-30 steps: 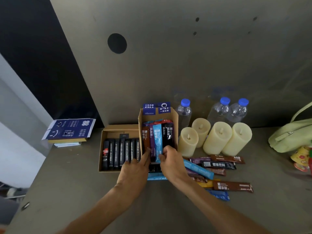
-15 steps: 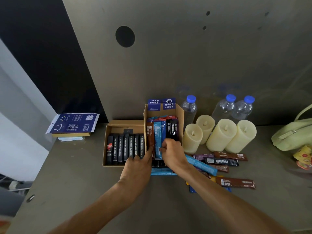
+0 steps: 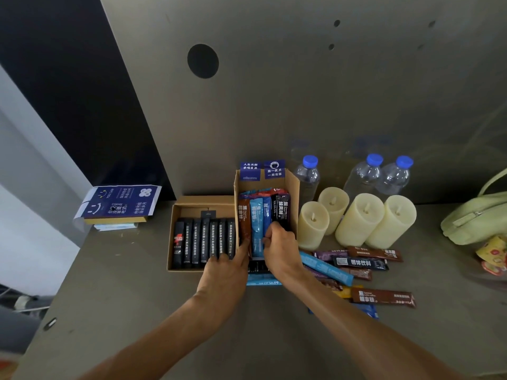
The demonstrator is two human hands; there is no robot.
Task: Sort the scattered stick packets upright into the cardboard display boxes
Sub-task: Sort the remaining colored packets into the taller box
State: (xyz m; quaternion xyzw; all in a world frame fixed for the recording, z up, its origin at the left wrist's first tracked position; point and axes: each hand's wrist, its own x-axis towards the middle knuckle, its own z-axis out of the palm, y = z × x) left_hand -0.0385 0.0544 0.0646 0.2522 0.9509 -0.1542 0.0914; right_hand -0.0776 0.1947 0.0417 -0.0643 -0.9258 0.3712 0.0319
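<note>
Stick packets (image 3: 256,223) are standing glossy in the cardboard box (image 3: 295,187). Your right hand (image 3: 282,248) is pinching a blue packet (image 3: 266,212); your loose-fingered left hand (image 3: 225,272) is pressing a brown packet (image 3: 243,218).

Two bare arms, no clothing on either.
The left grip (image 3: 222,272) and right grip (image 3: 282,250) are bare; both lean forearms run uncovered down to the bottom of the view.

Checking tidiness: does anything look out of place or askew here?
Yes. Loose stick packets lie flat and crisscrossed on the table right of the tall box, before the candles. A light blue packet lies flat before that box; the right hand grips an upright packet inside.
</note>
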